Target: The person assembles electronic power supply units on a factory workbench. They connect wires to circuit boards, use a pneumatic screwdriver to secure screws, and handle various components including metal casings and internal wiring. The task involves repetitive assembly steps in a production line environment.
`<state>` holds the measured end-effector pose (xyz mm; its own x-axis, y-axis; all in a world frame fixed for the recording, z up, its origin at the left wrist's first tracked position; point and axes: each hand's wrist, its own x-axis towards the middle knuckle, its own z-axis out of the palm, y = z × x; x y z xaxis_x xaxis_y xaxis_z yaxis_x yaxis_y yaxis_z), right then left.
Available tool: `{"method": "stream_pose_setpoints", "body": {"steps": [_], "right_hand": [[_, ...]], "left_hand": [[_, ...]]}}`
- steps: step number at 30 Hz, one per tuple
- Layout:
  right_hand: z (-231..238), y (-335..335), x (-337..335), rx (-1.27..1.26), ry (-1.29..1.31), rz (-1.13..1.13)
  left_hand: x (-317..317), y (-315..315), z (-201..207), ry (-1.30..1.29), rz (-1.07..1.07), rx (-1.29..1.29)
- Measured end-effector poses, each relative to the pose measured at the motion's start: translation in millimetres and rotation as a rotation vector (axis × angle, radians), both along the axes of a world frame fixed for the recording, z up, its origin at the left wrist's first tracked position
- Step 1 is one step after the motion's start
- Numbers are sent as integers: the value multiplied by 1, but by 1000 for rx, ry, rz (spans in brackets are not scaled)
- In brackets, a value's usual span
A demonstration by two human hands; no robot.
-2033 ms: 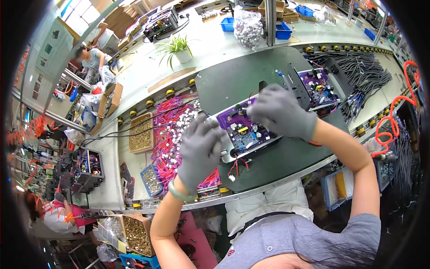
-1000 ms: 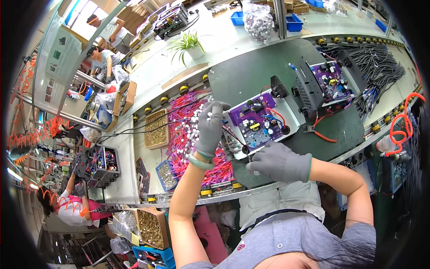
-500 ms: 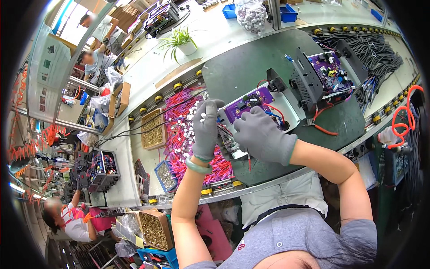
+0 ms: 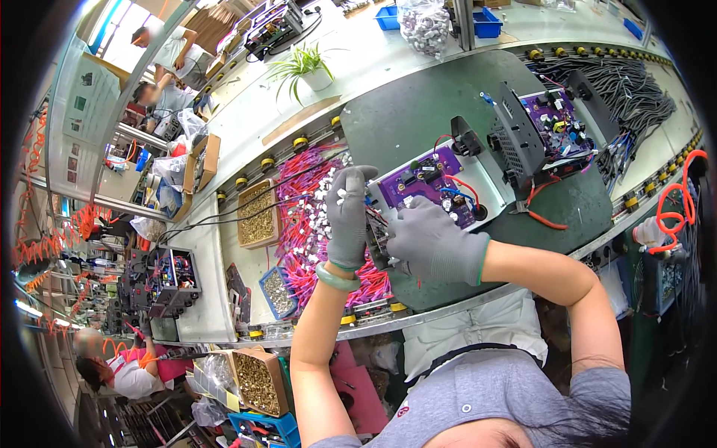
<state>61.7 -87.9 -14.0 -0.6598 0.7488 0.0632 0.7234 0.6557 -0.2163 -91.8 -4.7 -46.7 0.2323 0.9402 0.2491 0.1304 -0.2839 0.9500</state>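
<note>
A white metal chassis [image 4: 494, 191] with a purple circuit board [image 4: 403, 179] lies on the green mat in front of me. My left hand [image 4: 346, 216], in a grey glove, is closed around the edge of a dark panel [image 4: 378, 243] at the chassis's left end. A small white connector [image 4: 341, 193] shows against that glove. My right hand [image 4: 433, 240], also gloved, is bent over the chassis's near side with its fingers curled against the panel. Whatever its fingertips pinch is hidden. Red wires [image 4: 467, 186] run from the board to a round black part.
A second black unit [image 4: 515, 134] stands at right, orange-handled pliers [image 4: 547, 220] beside it. Pink and red wires [image 4: 299, 246] with white connectors lie left. Beyond are screw trays [image 4: 258, 215], a potted plant [image 4: 316, 78] and grey cables [image 4: 627, 93]. People work at far left.
The panel has tilted and now shows its dark side. The chassis and mat have shifted slightly right in view. Both hands stay at the chassis's left end.
</note>
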Motion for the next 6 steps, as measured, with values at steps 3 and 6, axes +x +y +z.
{"method": "stream_pose_setpoints", "body": {"steps": [3,6], "right_hand": [[7,1,11,0,-61,-34],[16,8,15,-112,-191,-84]], "left_hand": [[-6,1,1,57,-30,26],[-4,1,2,72,-36,2]]}}
